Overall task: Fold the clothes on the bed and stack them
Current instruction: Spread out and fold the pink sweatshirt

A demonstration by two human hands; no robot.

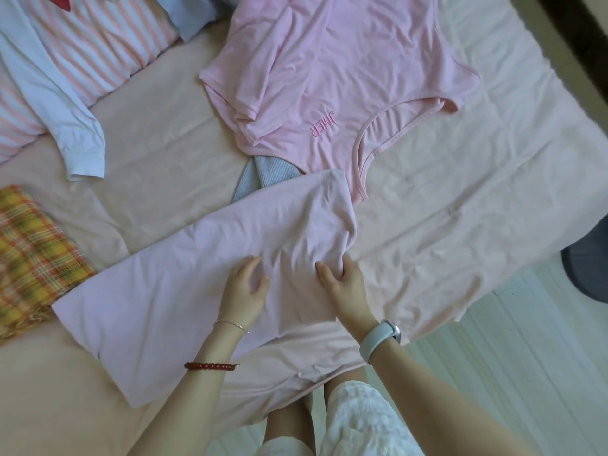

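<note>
Head view looks down on a bed covered by a peach-pink sheet, its near edge hanging over pale floor. A long, pale lilac-pink folded garment lies diagonally across the near part of the bed. The left hand rests on it with fingers relaxed and spread, holding nothing. The right hand pinches a bunched fold of the same cloth, its fingertips hidden in the wrinkles. Beyond, a pink T-shirt with embroidered lettering lies spread out, its top cut off by the frame, covering most of a grey ribbed item. Far left, a pink-and-white striped garment, a white long sleeve and a blurred yellow plaid cloth are all partly out of frame.
</note>
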